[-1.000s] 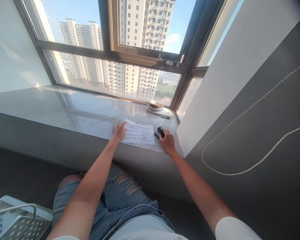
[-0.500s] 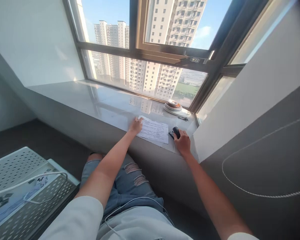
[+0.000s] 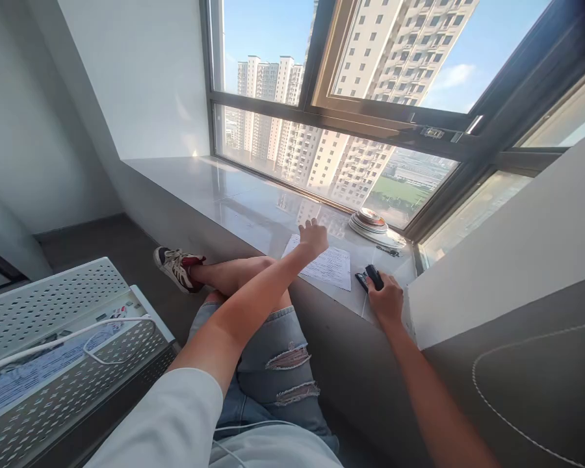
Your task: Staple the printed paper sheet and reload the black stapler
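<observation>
A written-on sheet of paper (image 3: 329, 268) lies on the glossy window ledge, close to its front edge. Above its far part hovers my left hand (image 3: 314, 236), fingers loosely bent and apart, with nothing visible in them. The hand and forearm cover some of the sheet. To the right of the paper, my right hand (image 3: 388, 300) is closed around a black stapler (image 3: 374, 277), which rests at the ledge's right end with its jaw toward the paper.
Stacked plates (image 3: 369, 222) stand by the window, with a small dark bunch, perhaps keys (image 3: 388, 250), beside them. A white perforated cart (image 3: 53, 292) with a white cable (image 3: 68, 333) is at my left. A beaded cord (image 3: 475, 370) hangs at right.
My left hand has let go of the paper's left corner and moved right, over the sheet. My right hand still holds the stapler. The view has turned left, and a shoe now shows.
</observation>
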Tool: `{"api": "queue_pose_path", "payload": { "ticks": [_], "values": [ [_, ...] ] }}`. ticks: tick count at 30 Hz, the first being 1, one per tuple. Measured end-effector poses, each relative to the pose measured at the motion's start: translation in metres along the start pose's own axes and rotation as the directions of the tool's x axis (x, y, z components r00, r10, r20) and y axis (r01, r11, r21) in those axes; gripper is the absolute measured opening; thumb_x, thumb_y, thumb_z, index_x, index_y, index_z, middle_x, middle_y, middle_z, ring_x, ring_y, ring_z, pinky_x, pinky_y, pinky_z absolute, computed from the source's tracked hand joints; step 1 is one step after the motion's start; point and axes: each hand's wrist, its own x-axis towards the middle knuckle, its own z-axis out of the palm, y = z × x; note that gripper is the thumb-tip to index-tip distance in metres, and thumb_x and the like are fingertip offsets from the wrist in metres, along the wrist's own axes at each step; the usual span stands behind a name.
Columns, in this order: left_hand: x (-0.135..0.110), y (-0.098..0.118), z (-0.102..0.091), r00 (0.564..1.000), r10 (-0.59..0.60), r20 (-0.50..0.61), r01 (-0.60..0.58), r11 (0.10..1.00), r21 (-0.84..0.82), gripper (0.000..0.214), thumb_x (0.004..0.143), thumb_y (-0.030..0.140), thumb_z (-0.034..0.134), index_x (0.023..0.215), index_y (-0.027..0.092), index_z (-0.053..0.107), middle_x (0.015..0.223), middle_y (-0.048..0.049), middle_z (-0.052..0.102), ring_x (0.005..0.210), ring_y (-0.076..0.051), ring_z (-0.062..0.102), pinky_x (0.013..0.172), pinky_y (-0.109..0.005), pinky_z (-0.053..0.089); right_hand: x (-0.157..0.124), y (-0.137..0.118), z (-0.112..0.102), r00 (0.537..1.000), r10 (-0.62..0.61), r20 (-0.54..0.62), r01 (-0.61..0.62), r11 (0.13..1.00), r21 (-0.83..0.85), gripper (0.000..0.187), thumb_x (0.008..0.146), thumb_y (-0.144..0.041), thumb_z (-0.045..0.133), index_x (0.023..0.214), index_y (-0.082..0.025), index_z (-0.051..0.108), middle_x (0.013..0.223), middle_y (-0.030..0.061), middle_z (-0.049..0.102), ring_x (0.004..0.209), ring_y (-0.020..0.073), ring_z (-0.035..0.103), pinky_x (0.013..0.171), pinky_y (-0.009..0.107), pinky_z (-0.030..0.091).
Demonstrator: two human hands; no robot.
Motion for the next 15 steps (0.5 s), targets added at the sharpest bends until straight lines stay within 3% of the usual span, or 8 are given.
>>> {"api": "queue_pose_path", "payload": {
  "ticks": [4, 7, 10, 15],
  "values": [
    [0.016, 0.049, -0.015, 0.990, 0.142, -0.007, -0.141, 0.972, -0.187, 0.017, 0.088, 0.021, 0.068, 0.103, 0.016, 0.073, 0.135, -0.0223, 0.054, 0.129, -0.038, 0.050, 0.104, -0.055, 0.043, 0.001, -0.002, -0.003, 1.000, 0.011, 0.011, -0.011, 1.000, 0.018, 0.069, 0.095, -0.068, 0.045, 0.125, -0.012, 0.071, 0.112, 0.0197, 0.071, 0.097, 0.0329, 0.065, 0.087, 0.044, 0.049],
    [0.018, 0.067, -0.008, 0.973, 0.216, -0.074, -0.229, 0.935, -0.272, 0.012, 0.091, 0.018, 0.064, 0.100, 0.016, 0.072, 0.127, -0.0203, 0.055, 0.124, -0.035, 0.052, 0.103, -0.052, 0.045, 0.001, 0.000, -0.004, 1.000, 0.017, 0.013, -0.018, 1.000, 0.022, 0.070, 0.095, -0.069, 0.045, 0.124, -0.012, 0.072, 0.110, 0.0189, 0.072, 0.095, 0.0322, 0.065, 0.087, 0.043, 0.050],
    [0.017, 0.058, 0.010, 0.973, 0.208, -0.102, -0.229, 0.931, -0.284, 0.015, 0.093, 0.013, 0.059, 0.102, 0.017, 0.070, 0.125, -0.0183, 0.055, 0.120, -0.031, 0.053, 0.101, -0.047, 0.047, 0.001, 0.003, -0.002, 1.000, 0.020, 0.016, -0.021, 0.999, 0.034, 0.070, 0.095, -0.070, 0.046, 0.125, -0.012, 0.072, 0.110, 0.0187, 0.072, 0.095, 0.0322, 0.066, 0.086, 0.043, 0.050],
    [0.025, 0.014, 0.039, 0.993, 0.086, -0.085, -0.107, 0.953, -0.283, 0.022, 0.095, 0.014, 0.056, 0.111, 0.019, 0.070, 0.121, -0.0164, 0.058, 0.118, -0.028, 0.055, 0.099, -0.040, 0.048, 0.004, 0.006, 0.004, 1.000, 0.018, 0.012, -0.019, 0.999, 0.046, 0.066, 0.095, -0.069, 0.047, 0.126, -0.015, 0.071, 0.111, 0.0174, 0.072, 0.096, 0.0328, 0.067, 0.086, 0.044, 0.051]
  ]
}}
